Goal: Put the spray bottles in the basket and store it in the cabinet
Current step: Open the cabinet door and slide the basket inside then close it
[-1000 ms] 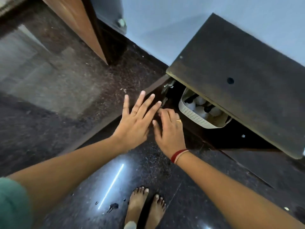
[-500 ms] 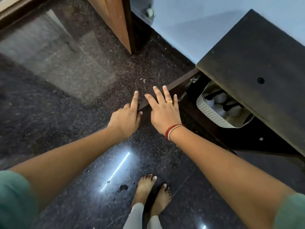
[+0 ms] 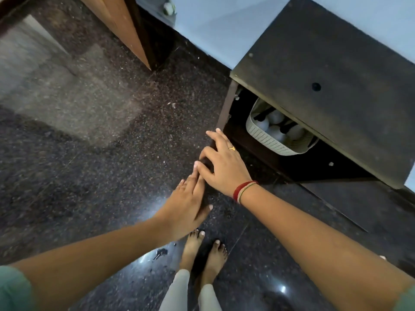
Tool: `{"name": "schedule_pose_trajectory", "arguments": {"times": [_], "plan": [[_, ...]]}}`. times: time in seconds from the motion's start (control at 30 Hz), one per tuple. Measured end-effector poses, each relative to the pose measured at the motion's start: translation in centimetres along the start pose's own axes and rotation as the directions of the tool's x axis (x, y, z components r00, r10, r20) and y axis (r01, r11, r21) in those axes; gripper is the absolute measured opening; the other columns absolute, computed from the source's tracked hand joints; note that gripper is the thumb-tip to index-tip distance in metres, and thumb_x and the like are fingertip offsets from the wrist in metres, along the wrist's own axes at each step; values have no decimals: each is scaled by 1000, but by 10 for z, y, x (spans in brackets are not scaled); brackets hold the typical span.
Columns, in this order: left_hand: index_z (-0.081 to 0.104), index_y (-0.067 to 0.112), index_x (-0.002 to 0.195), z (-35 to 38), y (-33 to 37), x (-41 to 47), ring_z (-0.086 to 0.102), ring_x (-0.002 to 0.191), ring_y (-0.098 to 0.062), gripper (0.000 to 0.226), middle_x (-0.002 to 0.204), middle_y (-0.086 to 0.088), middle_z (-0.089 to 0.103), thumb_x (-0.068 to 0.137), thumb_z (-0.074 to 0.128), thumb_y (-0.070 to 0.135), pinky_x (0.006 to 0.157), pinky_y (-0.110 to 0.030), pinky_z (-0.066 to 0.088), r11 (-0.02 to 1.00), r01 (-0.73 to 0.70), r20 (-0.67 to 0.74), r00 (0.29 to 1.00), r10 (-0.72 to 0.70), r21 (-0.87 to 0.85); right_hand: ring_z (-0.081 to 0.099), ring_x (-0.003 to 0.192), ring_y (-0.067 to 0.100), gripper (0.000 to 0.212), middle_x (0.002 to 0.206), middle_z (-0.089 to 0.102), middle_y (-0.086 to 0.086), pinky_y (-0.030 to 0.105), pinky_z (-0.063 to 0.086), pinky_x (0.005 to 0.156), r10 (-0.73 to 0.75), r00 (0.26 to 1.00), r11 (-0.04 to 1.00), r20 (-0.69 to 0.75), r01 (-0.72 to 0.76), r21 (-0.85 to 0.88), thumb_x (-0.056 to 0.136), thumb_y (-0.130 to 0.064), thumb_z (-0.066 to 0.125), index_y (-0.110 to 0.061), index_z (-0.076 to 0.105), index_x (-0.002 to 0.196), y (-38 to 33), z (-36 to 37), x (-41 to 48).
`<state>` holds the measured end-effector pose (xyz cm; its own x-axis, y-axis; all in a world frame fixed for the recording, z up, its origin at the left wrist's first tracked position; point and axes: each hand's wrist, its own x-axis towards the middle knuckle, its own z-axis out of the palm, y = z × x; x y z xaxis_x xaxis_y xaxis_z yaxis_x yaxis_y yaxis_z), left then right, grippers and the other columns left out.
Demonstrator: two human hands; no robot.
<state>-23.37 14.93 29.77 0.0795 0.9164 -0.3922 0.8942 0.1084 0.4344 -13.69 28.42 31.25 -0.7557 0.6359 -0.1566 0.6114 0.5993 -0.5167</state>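
A white woven basket point(image 3: 267, 140) stands inside the low dark cabinet point(image 3: 336, 90), under its top board. White spray bottles point(image 3: 275, 118) with black heads lie in it, partly hidden by the board. The cabinet door point(image 3: 225, 108) is open and shows edge-on at the cabinet's left side. My right hand point(image 3: 224, 163) lies over the door's outer corner, thumb and fingers curled around its edge. My left hand point(image 3: 186, 205) is just below, flat, with its fingertips touching the door beside my right thumb.
The floor point(image 3: 101, 153) is dark speckled polished stone. A brown wooden panel point(image 3: 119, 25) stands at the top left against a pale blue wall point(image 3: 213, 34). My bare feet point(image 3: 202, 250) are directly below my hands.
The door has swung from a wide-open angle toward the cabinet, with both hands following it to the right. My left hand went from spread to flat with the fingers together.
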Motion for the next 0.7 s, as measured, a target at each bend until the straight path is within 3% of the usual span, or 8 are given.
{"name": "schedule_pose_trajectory", "arguments": {"times": [0.17,0.23,0.33,0.47,0.57,0.7], "plan": [[10,12,152,22,36,13,-10,145,-38,80,155,-34,4,93,20,64,117,-48,-1,967,-202,7,979,204,156,7,147,21,28,157,19,2,34,25,111,8,1000,999,-2,-8,33,93,-26,45,-18,57,118,29,-7,-35],[13,13,151,25,46,21,2,146,-41,78,153,-34,16,93,16,66,116,-52,2,938,-273,1,960,279,212,7,147,20,36,158,16,0,33,25,111,14,1000,1000,0,-14,23,94,-20,42,-18,50,129,38,-12,-46],[33,20,141,29,61,37,35,137,-44,67,140,-32,45,93,17,65,108,-59,21,870,-358,-20,922,387,339,5,147,18,45,159,11,-2,32,23,113,31,999,1000,25,-32,1,95,-17,38,-18,39,140,58,-19,-60],[28,28,141,38,86,63,22,141,-41,62,144,-33,38,90,27,66,108,-64,10,865,-316,-55,930,364,390,7,147,18,50,159,10,-3,30,20,115,52,998,998,46,-53,28,96,-10,34,-18,32,145,85,-31,-73],[22,29,143,46,108,82,27,141,-42,67,147,-31,36,90,37,65,109,-64,5,868,-253,-83,945,316,426,8,147,19,54,159,11,-1,30,18,114,54,997,998,48,-54,13,94,-5,34,-18,30,146,106,-42,-80],[36,26,145,50,137,108,26,142,-42,69,149,-27,35,87,43,63,110,-66,1,885,-160,-131,962,239,438,8,147,22,61,159,12,3,31,18,115,60,998,991,23,-57,-124,90,0,40,-20,28,146,133,-56,-87]]}}
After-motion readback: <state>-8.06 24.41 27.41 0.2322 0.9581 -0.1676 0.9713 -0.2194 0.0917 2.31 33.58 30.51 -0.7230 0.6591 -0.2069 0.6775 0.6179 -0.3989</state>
